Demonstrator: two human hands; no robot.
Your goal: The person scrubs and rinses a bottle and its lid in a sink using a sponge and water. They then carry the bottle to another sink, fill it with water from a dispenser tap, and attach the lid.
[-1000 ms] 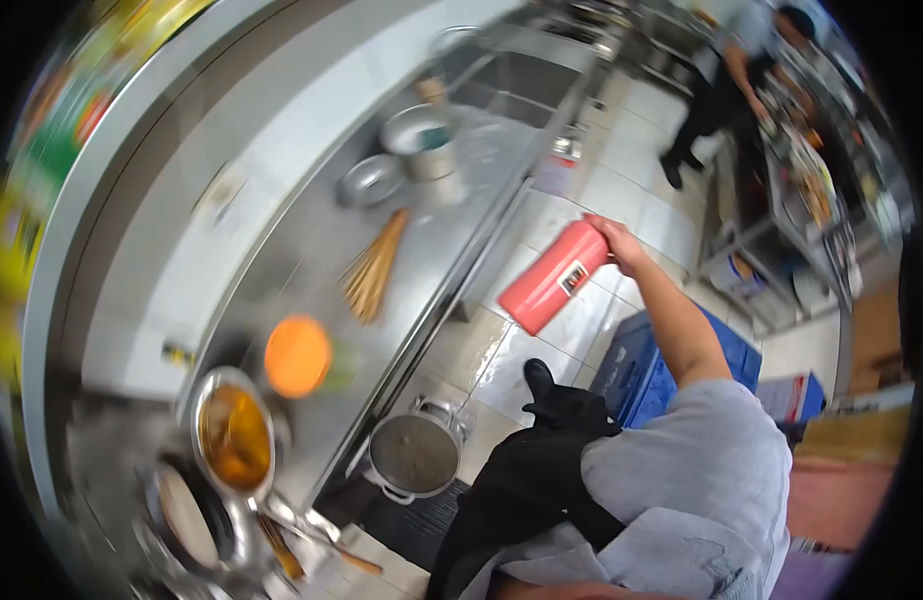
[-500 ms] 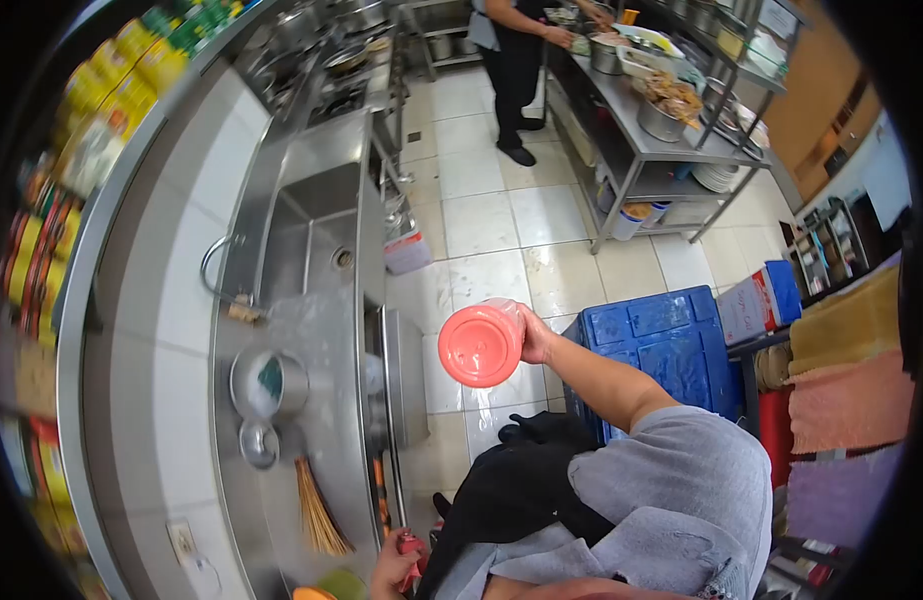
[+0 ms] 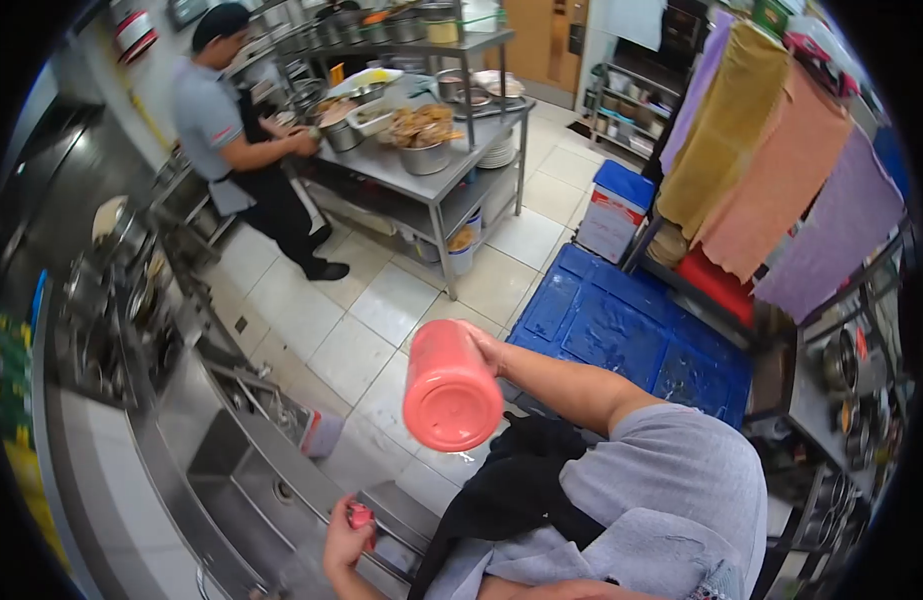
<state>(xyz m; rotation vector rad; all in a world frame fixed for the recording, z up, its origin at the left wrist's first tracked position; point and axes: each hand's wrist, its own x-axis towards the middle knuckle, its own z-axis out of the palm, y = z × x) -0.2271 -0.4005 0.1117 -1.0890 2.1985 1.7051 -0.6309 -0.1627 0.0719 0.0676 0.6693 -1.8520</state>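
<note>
A pink bottle (image 3: 449, 392) is held out in front of me, tilted with its round base toward the camera. My right hand (image 3: 484, 347) grips it at the far end, fingers mostly hidden behind it. Lower down, my left hand (image 3: 347, 538) is closed around a small pink-red object (image 3: 360, 515), which looks like a cap. This hand is beside the edge of the steel sink counter (image 3: 194, 408), and the two hands are apart.
A person (image 3: 231, 140) stands at a steel table (image 3: 451, 185) bearing pots and trays of food. A blue lidded container (image 3: 611, 325) sits right of my arm. Cloths (image 3: 771, 165) hang at the right. A steel sink (image 3: 271, 480) lies at lower left.
The view has swung to the right, toward the table and cloths. The bottle's base has turned toward the camera. My left hand has come into view with the small pink-red object.
</note>
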